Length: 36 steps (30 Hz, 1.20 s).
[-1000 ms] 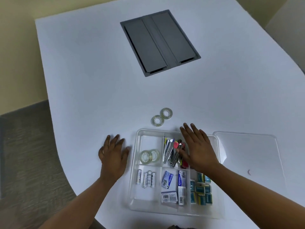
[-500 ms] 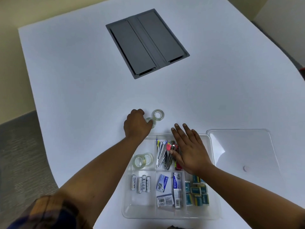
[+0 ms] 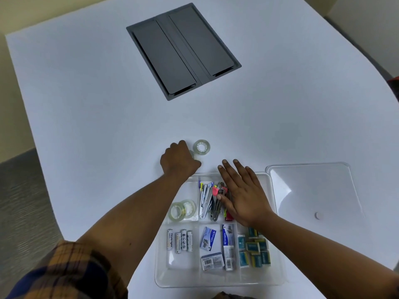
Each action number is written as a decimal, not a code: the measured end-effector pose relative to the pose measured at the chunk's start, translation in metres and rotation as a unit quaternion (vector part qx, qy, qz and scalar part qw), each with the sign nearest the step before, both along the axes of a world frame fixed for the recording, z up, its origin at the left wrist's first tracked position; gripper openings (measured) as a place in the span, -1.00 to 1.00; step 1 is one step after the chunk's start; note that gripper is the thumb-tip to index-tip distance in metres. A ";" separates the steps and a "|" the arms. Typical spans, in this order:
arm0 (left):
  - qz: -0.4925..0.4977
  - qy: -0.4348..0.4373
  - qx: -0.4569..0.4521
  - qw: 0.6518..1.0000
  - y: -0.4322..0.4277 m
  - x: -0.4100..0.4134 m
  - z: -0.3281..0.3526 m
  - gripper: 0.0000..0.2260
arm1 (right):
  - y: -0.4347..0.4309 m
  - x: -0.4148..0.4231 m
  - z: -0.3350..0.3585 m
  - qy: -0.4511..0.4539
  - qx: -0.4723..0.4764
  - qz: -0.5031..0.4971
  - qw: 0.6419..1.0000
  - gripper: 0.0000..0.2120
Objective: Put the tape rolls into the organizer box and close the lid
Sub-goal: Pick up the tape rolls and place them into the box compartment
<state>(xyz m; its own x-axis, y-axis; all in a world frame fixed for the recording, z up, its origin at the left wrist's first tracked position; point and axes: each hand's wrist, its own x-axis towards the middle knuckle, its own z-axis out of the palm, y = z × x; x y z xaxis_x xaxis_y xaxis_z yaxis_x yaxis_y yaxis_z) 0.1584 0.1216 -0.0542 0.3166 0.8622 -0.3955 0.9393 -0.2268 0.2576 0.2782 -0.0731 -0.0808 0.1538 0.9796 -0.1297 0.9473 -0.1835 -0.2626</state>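
A clear organizer box [image 3: 164, 279] lies open on the white table near me. Two clear tape rolls [image 3: 183, 210] lie in its upper left compartment. Just beyond the box, my left hand [image 3: 180, 161] is closed over a tape roll [image 3: 194, 155] on the table, which is mostly hidden under my fingers. Another tape roll [image 3: 201, 147] lies flat right beside it, untouched. My right hand [image 3: 243, 195] rests flat and open on the box's upper right part, partly over the staplers and clips. The clear lid [image 3: 313, 190] lies on the table to the right of the box.
The box also holds batteries [image 3: 179, 240], staple boxes [image 3: 218, 247] and small blue-yellow packs [image 3: 254, 252]. A dark grey cable hatch [image 3: 183, 50] is set into the table farther away. The table edge curves down on the left, with grey floor beyond.
My left hand left the table beside the box, reached forward over the box's corner and closed on the nearer loose tape roll. My right hand stayed on the box.
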 end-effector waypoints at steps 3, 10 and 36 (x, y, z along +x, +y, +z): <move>0.006 -0.045 0.020 0.999 0.001 -0.005 0.004 -0.59 | 0.000 0.000 0.001 -0.005 -0.003 0.000 1.000 -0.35; 0.064 -0.200 0.101 0.973 -0.019 -0.038 0.046 -0.58 | 0.000 0.001 0.001 -0.004 -0.001 0.000 1.000 -0.35; -0.123 -0.071 0.026 0.990 -0.096 -0.097 0.013 -0.44 | 0.000 0.001 -0.001 -0.007 -0.003 -0.001 1.000 -0.35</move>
